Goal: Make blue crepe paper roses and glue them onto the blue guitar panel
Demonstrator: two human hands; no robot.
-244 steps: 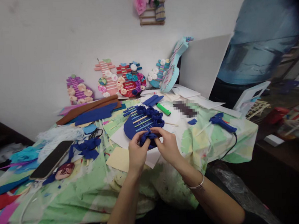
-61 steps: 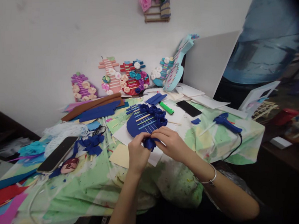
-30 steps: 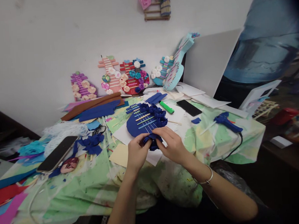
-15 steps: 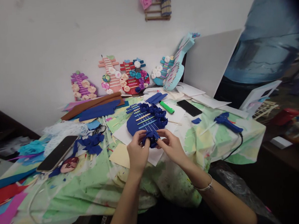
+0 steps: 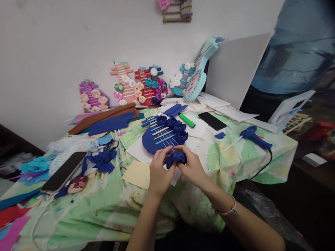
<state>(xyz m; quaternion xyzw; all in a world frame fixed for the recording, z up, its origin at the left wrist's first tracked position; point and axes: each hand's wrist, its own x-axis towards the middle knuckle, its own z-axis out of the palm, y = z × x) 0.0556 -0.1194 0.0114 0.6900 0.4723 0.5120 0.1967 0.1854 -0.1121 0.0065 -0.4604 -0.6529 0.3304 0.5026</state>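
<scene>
Between my two hands is a dark blue paper flower (image 5: 176,158), its petals cupped by my fingers. My left hand (image 5: 161,172) grips its left side, with the thumb at the near edge. From the right, my right hand (image 5: 192,168) holds the same flower, fingers curved over the top. Just beyond lies a blue guitar-shaped craft piece (image 5: 151,142) with pale strings and coloured sticks across it. Several blue flowers (image 5: 180,130) line its right edge. Part of its near end is hidden by my hands. Under it is white paper (image 5: 135,149).
A blue glue gun (image 5: 255,137) with a cord lies at the right. Near it are a black phone (image 5: 212,121) and a green lighter (image 5: 187,120). Another phone (image 5: 64,172) and blue paper scraps (image 5: 103,160) lie left. Decorated guitars (image 5: 149,92) lean on the wall.
Both hands have shifted slightly right with the flower, and their fingers have closed in around it. The flower looks rounder and turned. The guitar piece has stayed in place.
</scene>
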